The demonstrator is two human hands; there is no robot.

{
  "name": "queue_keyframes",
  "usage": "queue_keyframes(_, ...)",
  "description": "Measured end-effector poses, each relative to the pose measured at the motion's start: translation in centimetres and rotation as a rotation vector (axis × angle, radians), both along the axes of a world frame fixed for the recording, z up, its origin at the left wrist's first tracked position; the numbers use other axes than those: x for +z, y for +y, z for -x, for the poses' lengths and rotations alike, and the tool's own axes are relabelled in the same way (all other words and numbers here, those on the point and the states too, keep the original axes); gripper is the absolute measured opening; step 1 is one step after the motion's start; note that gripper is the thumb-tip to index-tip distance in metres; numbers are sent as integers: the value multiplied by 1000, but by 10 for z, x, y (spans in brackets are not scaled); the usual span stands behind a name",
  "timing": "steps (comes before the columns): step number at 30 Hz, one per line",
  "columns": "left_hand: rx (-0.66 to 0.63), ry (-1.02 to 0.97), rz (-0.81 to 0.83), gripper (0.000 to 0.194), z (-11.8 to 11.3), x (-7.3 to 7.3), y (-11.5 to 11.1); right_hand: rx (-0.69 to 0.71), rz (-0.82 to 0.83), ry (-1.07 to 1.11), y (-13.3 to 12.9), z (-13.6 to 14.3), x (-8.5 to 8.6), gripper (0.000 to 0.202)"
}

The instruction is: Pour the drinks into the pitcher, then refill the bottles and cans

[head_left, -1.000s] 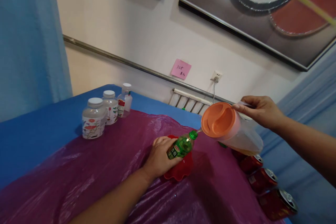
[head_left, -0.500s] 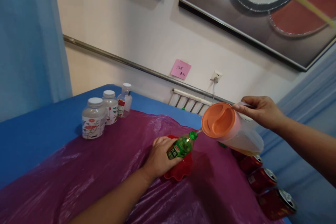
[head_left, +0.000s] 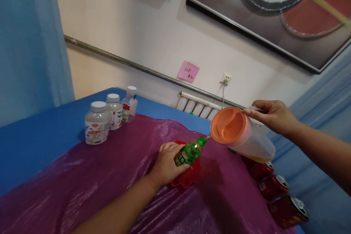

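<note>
My left hand (head_left: 168,162) is wrapped around a green-labelled plastic bottle (head_left: 189,153), which leans to the right above a red scalloped bowl (head_left: 189,180). In my right hand (head_left: 271,116) is the handle of a translucent pitcher (head_left: 253,146) with an orange lid (head_left: 228,125). The pitcher is tipped to the left, its spout close against the bottle's mouth, and amber liquid lies low along its side. A thin clear stream seems to run between spout and bottle mouth. My left hand and the bottle hide part of the bowl.
Three clear jars with white caps (head_left: 97,123) stand at the left on the blue table (head_left: 55,126). Purple plastic sheeting (head_left: 109,179) covers much of the tabletop. Several red cans (head_left: 287,210) line the right edge. A rail (head_left: 131,64) and a socket (head_left: 225,79) are on the wall behind.
Both hands, the bottle and the tilted pitcher keep almost the same positions. Only a very slight shift of the whole view shows.
</note>
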State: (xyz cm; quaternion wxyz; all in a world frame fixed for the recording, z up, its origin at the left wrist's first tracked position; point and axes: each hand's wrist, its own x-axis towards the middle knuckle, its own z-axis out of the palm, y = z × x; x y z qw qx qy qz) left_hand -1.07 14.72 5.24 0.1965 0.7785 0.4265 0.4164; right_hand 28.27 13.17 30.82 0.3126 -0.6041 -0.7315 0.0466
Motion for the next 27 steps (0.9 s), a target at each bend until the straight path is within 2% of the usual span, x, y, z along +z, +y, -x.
queue_keyframes(27, -12, 0, 16, 61, 0, 5, -4, 36, 7, 0, -1, 5, -9, 65)
